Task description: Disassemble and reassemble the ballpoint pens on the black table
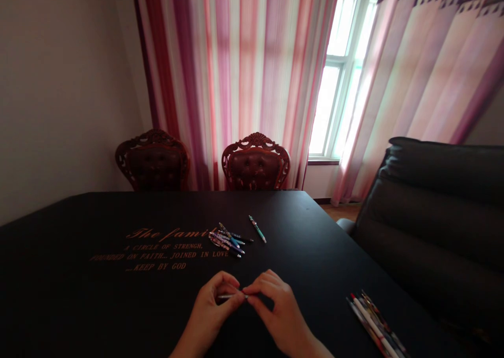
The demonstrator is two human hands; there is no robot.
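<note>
Above the near part of the black table, my left hand (pixel 212 305) is closed around a slim, light-coloured pen (pixel 225 296). My right hand (pixel 277 303) pinches the pen's right end, thumb and fingertips meeting those of the left. Much of the pen is hidden by the fingers, so I cannot tell whether it is whole or in parts. Beyond the hands lies a loose pile of several patterned pens (pixel 228 241). One green and dark pen (pixel 257 229) rests apart, just right of that pile.
More pens (pixel 372 321), one white with a red end, lie at the right of the table (pixel 157 311), which has gold lettering. Two carved chairs (pixel 255 164) stand behind it. A black leather seat (pixel 437 206) is on the right. Striped curtains (pixel 244 74) hang by a window.
</note>
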